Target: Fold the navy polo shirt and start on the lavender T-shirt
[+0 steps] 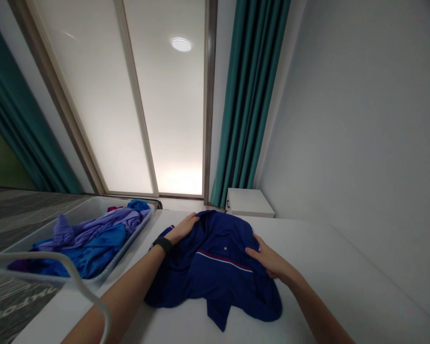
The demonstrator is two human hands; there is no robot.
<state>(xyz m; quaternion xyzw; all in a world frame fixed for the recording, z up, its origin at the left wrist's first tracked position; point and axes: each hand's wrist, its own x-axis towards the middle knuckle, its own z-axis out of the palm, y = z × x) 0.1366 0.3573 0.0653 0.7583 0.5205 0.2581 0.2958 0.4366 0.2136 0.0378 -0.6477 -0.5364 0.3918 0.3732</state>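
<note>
A navy blue shirt point(215, 282) with a red and white stripe and a small button lies bunched on the white table point(344, 286). A pointed flap, perhaps part of the collar, sticks out toward me at its near edge. My left hand point(183, 228), with a dark band on the wrist, grips the shirt's upper left edge; its fingertips are partly hidden in the cloth. On the right side, my right hand point(268, 257) pinches the fabric, thumb on top and the other fingers partly under the edge.
Left of the table stands a pale plastic basket point(123, 248) holding blue and purple clothes point(100, 234). A white curved tube point(75, 272) crosses the lower left. Beyond the table are a small white cabinet point(250, 202), a teal curtain point(252, 95) and frosted sliding doors point(172, 119).
</note>
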